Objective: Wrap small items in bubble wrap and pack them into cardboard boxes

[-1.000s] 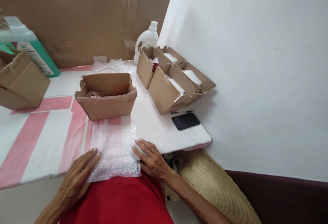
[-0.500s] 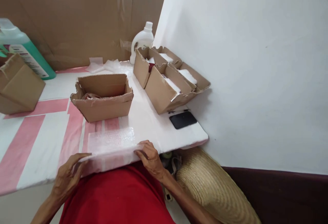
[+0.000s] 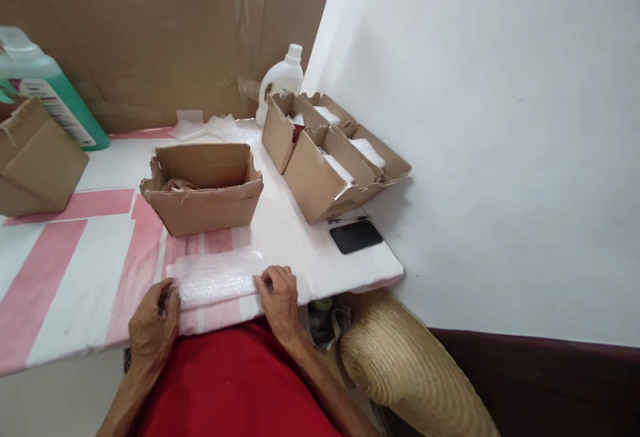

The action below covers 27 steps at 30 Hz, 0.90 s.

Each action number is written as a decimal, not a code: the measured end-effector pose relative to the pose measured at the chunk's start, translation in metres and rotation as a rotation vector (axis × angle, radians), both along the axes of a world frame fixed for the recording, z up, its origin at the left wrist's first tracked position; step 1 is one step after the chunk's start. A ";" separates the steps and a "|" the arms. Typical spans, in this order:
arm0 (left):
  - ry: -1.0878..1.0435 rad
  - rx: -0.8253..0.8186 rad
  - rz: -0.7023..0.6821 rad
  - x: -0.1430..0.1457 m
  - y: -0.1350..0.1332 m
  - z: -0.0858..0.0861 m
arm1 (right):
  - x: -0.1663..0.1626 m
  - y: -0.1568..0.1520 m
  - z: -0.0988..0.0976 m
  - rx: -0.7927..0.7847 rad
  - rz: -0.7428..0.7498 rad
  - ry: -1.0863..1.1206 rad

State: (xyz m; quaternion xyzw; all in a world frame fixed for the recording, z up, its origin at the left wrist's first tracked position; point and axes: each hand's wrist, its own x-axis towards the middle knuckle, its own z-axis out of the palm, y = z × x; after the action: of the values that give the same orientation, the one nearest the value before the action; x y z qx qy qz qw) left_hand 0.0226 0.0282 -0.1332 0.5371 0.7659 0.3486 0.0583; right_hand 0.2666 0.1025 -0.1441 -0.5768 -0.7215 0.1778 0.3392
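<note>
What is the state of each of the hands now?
Left hand: closed on the left end of the folded bubble wrap.
Right hand: closed on its right end.

L hand [image 3: 153,320], R hand [image 3: 277,300], fingers curled, pinching

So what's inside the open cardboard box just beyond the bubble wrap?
Inside the open brown cardboard box, only a crumpled reddish-white item peeks above the left rim; the front wall hides the rest.
</note>
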 end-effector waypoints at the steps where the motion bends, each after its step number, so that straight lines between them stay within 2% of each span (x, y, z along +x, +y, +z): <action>1: 0.016 0.015 -0.006 0.001 0.000 -0.002 | 0.000 0.001 0.000 -0.006 -0.003 -0.006; 5: 0.076 0.046 0.000 0.006 -0.001 -0.004 | -0.002 0.003 0.000 -0.028 -0.030 -0.045; 10: 0.269 0.116 0.040 0.016 0.002 0.008 | -0.004 0.007 -0.001 -0.038 -0.040 -0.061; 11: 0.328 0.147 0.012 0.018 0.004 0.010 | -0.004 0.008 -0.001 -0.035 -0.041 -0.057; 13: 0.414 0.172 -0.169 0.021 0.009 0.010 | -0.002 0.010 -0.001 -0.025 -0.043 -0.045; 16: 0.474 0.094 -0.464 0.024 0.015 0.001 | -0.002 0.008 0.004 0.009 -0.067 -0.025; 18: 0.498 0.025 -0.492 0.024 0.015 -0.009 | -0.008 0.001 0.009 0.092 -0.082 -0.037; 20: 0.506 -0.007 -0.472 0.024 0.013 -0.019 | -0.020 -0.008 0.014 0.231 0.068 -0.071; 22: 0.510 -0.002 -0.478 0.023 0.011 -0.026 | -0.033 -0.015 0.016 0.327 0.382 -0.140; 24: 0.527 0.020 -0.484 0.022 0.009 -0.027 | -0.042 -0.017 0.014 0.306 0.628 -0.220; 25: 0.540 0.017 -0.477 0.021 0.009 -0.027 | -0.043 -0.015 0.011 0.260 0.663 -0.260; 27: 0.567 -0.016 -0.452 0.019 0.009 -0.023 | -0.034 -0.010 0.004 0.163 0.624 -0.321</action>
State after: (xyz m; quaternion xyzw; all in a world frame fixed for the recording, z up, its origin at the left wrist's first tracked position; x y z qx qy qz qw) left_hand 0.0419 0.0375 -0.1559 0.7677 0.6162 0.1582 -0.0767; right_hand 0.2321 0.0930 -0.1403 -0.3205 -0.9188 0.1219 0.1956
